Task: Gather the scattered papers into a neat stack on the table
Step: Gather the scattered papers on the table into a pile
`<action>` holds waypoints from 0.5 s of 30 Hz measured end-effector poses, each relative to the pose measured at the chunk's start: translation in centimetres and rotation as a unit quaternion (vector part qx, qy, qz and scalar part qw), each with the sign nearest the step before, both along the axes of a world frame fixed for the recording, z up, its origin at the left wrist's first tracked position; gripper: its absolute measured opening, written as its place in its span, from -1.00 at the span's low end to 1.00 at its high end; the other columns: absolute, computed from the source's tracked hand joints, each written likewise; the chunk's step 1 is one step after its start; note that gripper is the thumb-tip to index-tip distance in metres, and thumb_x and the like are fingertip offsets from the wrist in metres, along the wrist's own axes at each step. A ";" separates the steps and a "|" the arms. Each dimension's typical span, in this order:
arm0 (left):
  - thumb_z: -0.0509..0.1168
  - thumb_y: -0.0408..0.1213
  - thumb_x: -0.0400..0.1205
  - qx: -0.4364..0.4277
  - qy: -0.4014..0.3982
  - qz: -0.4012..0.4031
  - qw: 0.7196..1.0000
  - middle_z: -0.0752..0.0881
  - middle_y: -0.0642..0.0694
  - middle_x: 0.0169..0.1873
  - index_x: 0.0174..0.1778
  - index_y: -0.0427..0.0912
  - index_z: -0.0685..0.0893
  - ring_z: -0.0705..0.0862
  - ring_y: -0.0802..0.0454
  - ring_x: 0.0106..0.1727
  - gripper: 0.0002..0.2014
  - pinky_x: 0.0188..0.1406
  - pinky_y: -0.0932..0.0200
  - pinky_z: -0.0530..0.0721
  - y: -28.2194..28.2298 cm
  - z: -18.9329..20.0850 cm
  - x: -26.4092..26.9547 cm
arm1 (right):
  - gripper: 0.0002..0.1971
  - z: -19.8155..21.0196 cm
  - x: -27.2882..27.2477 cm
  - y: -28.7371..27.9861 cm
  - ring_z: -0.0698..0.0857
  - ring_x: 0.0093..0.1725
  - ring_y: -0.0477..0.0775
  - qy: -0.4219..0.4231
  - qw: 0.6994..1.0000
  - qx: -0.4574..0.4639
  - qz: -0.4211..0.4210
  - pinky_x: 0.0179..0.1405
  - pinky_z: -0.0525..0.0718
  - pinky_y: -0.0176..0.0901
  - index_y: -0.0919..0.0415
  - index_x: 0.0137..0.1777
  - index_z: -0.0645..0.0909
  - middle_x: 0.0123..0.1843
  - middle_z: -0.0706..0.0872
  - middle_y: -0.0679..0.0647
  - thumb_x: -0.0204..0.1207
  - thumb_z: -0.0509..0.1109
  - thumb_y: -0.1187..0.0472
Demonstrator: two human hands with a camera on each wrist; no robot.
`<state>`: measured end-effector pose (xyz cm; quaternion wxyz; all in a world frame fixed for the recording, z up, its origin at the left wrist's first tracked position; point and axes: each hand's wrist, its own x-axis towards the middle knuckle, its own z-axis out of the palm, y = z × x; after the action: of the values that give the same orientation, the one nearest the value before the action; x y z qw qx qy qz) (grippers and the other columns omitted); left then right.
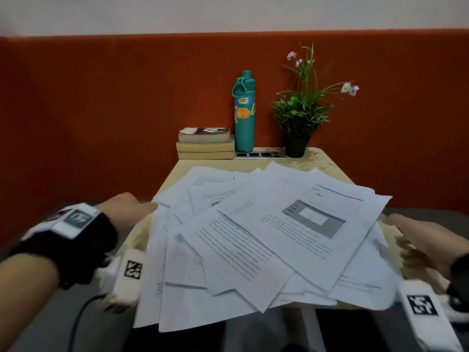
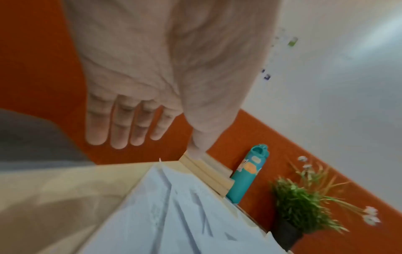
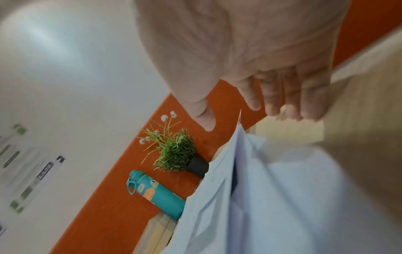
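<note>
Scattered papers [image 1: 258,232] cover the table [image 1: 327,161], overhanging its near edge. Our left hand [image 1: 127,209] and right hand [image 1: 421,240], fingers extended and empty, flank the spread. Gathering is starting; next we likely sweep both sides inward.

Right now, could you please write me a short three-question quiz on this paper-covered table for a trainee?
1. True or false: the papers already form a neat, squared stack.
2. Which stands between the books and the potted plant? A) a mug B) a teal bottle C) a lamp
3. Fill in: the left hand and right hand sit at opposite ____ of the spread, fingers straight, gripping nothing.

Key:
1. False; the sheets are fanned at many angles, and some overhang the table at its near edge.
2. B
3. sides
</note>
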<state>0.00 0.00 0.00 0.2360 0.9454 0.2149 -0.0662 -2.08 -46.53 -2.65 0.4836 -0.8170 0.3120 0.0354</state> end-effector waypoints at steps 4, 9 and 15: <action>0.05 0.14 0.70 -0.060 0.069 0.047 0.995 0.57 -0.34 0.43 0.50 -0.36 0.44 0.61 -0.27 0.38 -0.34 0.21 0.02 0.57 -2.5 -1.6 2.6 | -0.37 0.2 3.2 1.1 0.59 -0.08 0.28 0.041 0.999 0.002 0.020 -0.15 0.58 0.01 0.36 0.35 0.49 0.16 0.63 0.31 0.47 0.37 -0.12; 0.14 0.18 0.64 -0.196 0.042 0.102 0.974 0.74 -0.35 0.17 0.18 -0.43 0.57 0.71 -0.32 0.22 -0.38 0.24 -0.06 0.61 -4.9 -2.5 4.9 | -0.69 0.1 6.1 3.8 0.58 -0.30 0.23 0.052 0.998 0.007 0.046 -0.41 0.48 -0.09 0.39 0.03 0.54 -0.19 0.61 0.24 0.51 0.39 0.10; 0.27 -0.26 0.68 -0.294 -0.055 0.072 0.952 0.68 -0.25 0.12 0.31 -0.32 0.56 0.61 -0.12 -0.13 -0.68 -0.59 0.26 0.60 -6.3 -2.5 5.8 | -0.80 -0.2 7.2 3.4 0.52 -0.28 0.24 0.080 0.989 -0.068 0.107 -0.20 0.46 0.03 0.37 -0.36 0.53 -0.28 0.60 0.30 0.50 0.33 0.37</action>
<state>5.77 -6.31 -2.49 0.5188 0.8186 0.2399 -0.0569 5.12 -43.16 -2.88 0.3935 -0.8714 0.2622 0.1307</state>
